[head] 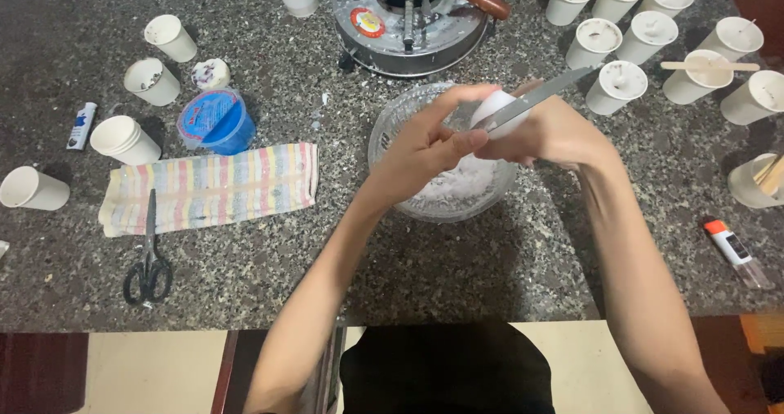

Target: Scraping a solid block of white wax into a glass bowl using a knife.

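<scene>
Your left hand (429,140) curls its fingers around the white waxy lump (494,105), thumb arched over the top and fingertips pressed against its near side, so it is gripped firmly just above the bowl. Your right hand (555,132) is closed too; it seems to hold the thin metal knife blade (539,95), though the handle is hidden behind your knuckles, and the blade lies flat across the lump with its tip pointing up and right. Beneath both hands sits the clear glass bowl (392,124), already holding a fair heap of white shavings (461,181), so I judge the shaving well under way, with the lump not yet used up. Beyond the bowl stands a small round metal stove (408,26) carrying a little pan. To your right, a cluster of white paper cups (616,83) looks at least partly filled; the white cups on your left (151,79) look mostly empty. A striped cloth (212,187) and black scissors (147,271) lie well apart on the speckled stone counter (490,275).
</scene>
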